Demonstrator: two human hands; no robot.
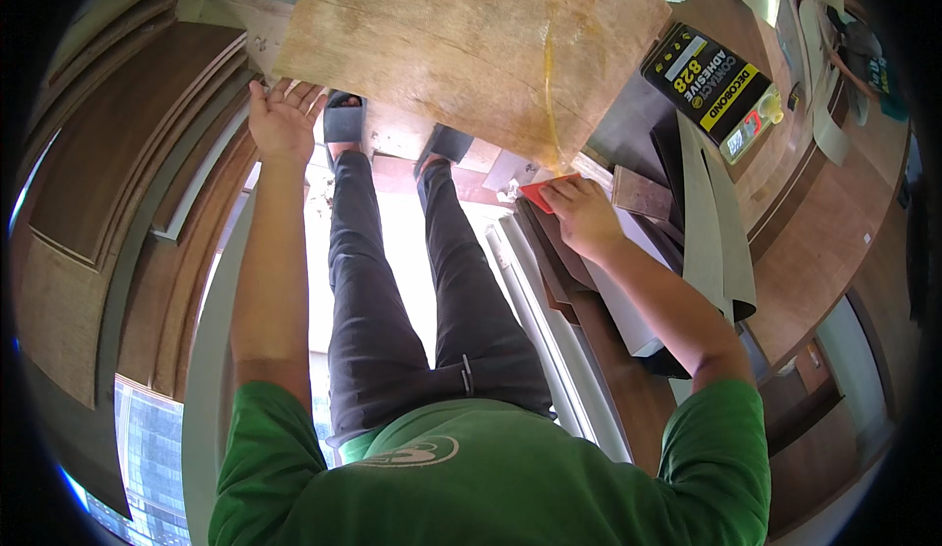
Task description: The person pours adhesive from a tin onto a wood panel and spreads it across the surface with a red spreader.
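Note:
A light plywood board (422,46) fills the upper middle, with a streak of yellow glue (549,65) running down its right part. My left hand (287,119) is open at the board's lower left corner, palm up, fingertips at the edge; whether they bear on it I cannot tell. My right hand (584,217) grips a red flat spreader (538,191) at the board's lower right corner, where the glue streak ends. A black and yellow rectangular can (702,80) lies to the right of the board, beside a small bottle-like item (756,124).
Stacked panels (128,173) stand at the left. Curved laminate sheets (716,232) and more boards (814,232) crowd the right, with a small wood block (638,193) near my right hand. My sandalled feet (343,124) are below the board. A bright opening lies between and beside my legs.

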